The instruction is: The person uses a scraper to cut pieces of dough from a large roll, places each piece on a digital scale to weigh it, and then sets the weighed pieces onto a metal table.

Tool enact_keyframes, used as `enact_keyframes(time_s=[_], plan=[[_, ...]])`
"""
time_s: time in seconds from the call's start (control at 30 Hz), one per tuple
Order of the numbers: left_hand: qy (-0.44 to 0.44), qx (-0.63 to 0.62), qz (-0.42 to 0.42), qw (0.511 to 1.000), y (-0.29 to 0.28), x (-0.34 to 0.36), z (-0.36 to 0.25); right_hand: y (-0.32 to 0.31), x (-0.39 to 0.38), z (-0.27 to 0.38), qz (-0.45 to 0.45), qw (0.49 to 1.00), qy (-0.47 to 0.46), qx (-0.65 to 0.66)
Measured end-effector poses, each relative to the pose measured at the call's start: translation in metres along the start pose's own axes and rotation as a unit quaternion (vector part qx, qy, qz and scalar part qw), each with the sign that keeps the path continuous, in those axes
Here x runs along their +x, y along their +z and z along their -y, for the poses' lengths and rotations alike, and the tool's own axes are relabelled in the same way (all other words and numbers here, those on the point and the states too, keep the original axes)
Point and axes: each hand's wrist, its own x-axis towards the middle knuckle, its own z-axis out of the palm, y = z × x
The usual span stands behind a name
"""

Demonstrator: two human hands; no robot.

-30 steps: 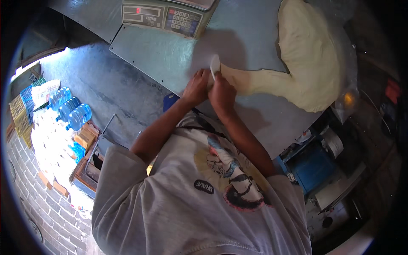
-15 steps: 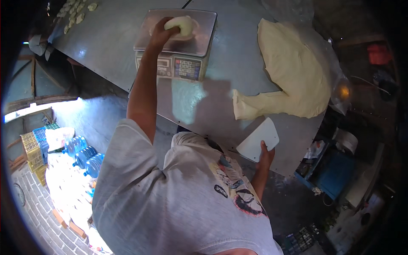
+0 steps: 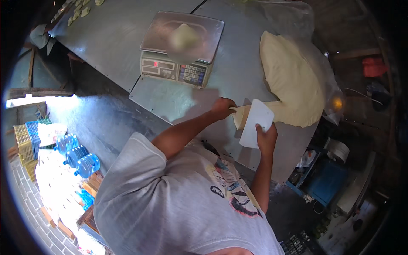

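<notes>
Fingers (image 3: pixel 230 103) of my left hand (image 3: pixel 221 109) are pinching the loose end of the dough strip (image 3: pixel 239 118) while my right hand (image 3: pixel 267 138) is gripping a white scraper (image 3: pixel 255 123) across it; I'm not seeing whether it's biting yet. Rightward, the uncut bulk (image 3: pixel 297 85) is sprawling over the counter (image 3: pixel 106 51). One separated lump (image 3: pixel 185 37) is already sitting on the scale (image 3: pixel 172 73); small pieces (image 3: pixel 86 11) are lying far left.

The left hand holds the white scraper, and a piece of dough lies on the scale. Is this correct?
Not quite: in the head view, the right hand holds the white scraper, not the left hand. A piece of dough does lie on the scale.
</notes>
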Motion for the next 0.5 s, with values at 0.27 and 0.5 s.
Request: enact_keyframes(time_s=[0.27,0.5], plan=[[-0.061,0.019,-0.26,0.964,0.009,-0.039,0.017,0.122,0.037,-0.008,0.087,0.989,0.036,-0.114],[0.049,-0.049,-0.379,0.923,-0.161,-0.024,-0.087,0.06,-0.002,-0.03,0.081,0.971,0.09,0.204]])
